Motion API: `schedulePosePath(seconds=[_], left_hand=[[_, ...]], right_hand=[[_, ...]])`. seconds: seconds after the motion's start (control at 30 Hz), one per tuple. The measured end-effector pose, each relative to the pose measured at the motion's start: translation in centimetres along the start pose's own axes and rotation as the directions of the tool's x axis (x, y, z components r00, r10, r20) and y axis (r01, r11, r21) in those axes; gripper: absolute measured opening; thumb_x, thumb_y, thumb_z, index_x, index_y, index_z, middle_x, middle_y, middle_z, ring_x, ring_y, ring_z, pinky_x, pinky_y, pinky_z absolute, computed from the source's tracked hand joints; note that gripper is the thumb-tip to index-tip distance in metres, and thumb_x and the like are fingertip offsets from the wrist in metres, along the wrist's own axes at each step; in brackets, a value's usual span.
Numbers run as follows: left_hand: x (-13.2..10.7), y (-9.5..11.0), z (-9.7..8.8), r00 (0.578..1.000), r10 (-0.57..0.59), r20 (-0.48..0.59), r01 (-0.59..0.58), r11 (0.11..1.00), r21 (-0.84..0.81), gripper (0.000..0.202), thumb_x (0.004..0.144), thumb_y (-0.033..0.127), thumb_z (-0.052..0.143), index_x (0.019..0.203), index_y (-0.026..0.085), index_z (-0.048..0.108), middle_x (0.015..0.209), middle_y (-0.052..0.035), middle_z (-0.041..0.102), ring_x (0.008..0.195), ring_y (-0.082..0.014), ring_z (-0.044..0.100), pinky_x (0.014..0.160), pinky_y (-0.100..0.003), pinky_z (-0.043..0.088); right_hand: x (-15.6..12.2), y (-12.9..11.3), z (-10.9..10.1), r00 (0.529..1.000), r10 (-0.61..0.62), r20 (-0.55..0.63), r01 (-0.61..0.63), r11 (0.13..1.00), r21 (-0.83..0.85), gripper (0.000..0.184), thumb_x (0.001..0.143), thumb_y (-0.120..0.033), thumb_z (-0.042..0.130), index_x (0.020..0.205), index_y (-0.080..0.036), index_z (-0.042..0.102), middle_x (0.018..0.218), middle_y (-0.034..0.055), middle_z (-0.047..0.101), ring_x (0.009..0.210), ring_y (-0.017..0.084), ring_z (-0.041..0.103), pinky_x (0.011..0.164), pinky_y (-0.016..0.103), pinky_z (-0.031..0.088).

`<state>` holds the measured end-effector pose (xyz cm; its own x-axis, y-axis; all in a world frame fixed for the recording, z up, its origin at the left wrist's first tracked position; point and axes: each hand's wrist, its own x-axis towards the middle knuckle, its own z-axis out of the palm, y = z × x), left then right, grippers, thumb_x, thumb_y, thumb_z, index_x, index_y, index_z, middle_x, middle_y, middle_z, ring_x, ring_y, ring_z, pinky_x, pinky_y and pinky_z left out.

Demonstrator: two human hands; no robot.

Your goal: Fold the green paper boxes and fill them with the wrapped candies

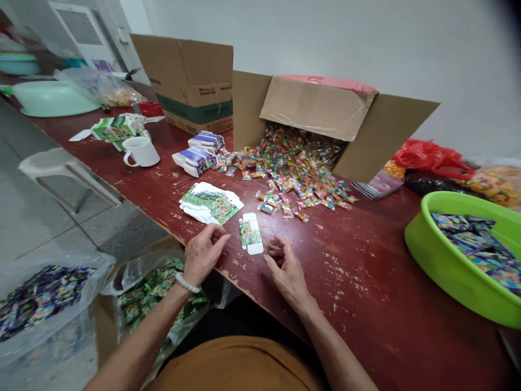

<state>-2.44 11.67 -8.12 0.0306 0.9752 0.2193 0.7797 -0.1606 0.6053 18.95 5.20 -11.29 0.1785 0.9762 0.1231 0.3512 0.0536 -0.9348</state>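
A small unfolded candy carton (251, 233), green and white with open flaps, lies on the table between my hands. My left hand (204, 251), with a pale bracelet at its wrist, hovers left of it near the table's front edge, thumb and fingers apart. To the right of the carton is my right hand (288, 267), its fingers loosely bent and the thumb apart. Neither hand holds anything. Behind my left hand lies a fanned stack of flat green cartons (211, 202). Wrapped candies (291, 163) spill from a tipped cardboard box (319, 106) beyond the carton.
A green basin (423, 252) of dark packets stands at the right. At the back left are purple cartons (195, 161), a white mug (140, 152) and another cardboard box (191, 81). Bags of green packets (150, 296) and purple packets (46, 296) sit below the table edge.
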Motion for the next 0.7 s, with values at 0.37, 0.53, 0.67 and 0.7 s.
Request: schedulePosePath(seconds=[0.37,0.53,0.67,0.7], left_hand=[[-0.4,4.4,3.0,0.992,0.052,0.115,-0.104,0.856,0.507,0.036,0.094,0.045,0.045,0.113,0.021,0.064,0.103,-0.0108,0.06,0.097,-0.0299,0.056,0.076,-0.038,0.043],[-0.5,3.7,2.7,0.983,0.055,0.175,-0.129,0.887,0.444,0.033,0.094,0.041,0.046,0.117,0.022,0.061,0.108,-0.0098,0.058,0.103,-0.0284,0.053,0.082,-0.037,0.043],[-0.6,3.3,1.4,0.952,0.028,0.305,-0.158,0.896,0.414,0.035,0.091,0.039,0.052,0.119,0.019,0.057,0.112,-0.0114,0.058,0.108,-0.0292,0.053,0.084,-0.037,0.043],[-0.5,3.3,1.1,0.944,0.012,0.33,-0.157,0.895,0.417,0.036,0.09,0.039,0.053,0.119,0.018,0.055,0.112,-0.012,0.059,0.108,-0.0293,0.053,0.083,-0.037,0.043]], right_hand=[[3.0,-3.2,1.0,0.964,-0.025,0.265,0.21,0.684,-0.699,0.03,0.09,-0.026,0.054,0.118,-0.02,0.06,0.123,0.0109,0.057,0.099,0.025,0.061,0.083,0.036,0.05],[0.2,-4.4,2.7,0.911,-0.063,0.409,0.362,0.6,-0.714,0.037,0.091,-0.031,0.052,0.127,-0.023,0.056,0.131,0.0083,0.057,0.105,0.028,0.053,0.082,0.039,0.049],[-2.2,-4.2,3.4,0.897,-0.106,0.43,0.402,0.601,-0.69,0.043,0.091,-0.031,0.052,0.133,-0.02,0.053,0.135,0.0103,0.056,0.099,0.03,0.052,0.077,0.045,0.048],[-2.4,-4.1,3.3,0.897,-0.118,0.426,0.403,0.612,-0.68,0.044,0.09,-0.031,0.053,0.133,-0.02,0.053,0.134,0.0102,0.057,0.099,0.03,0.052,0.076,0.045,0.048]])
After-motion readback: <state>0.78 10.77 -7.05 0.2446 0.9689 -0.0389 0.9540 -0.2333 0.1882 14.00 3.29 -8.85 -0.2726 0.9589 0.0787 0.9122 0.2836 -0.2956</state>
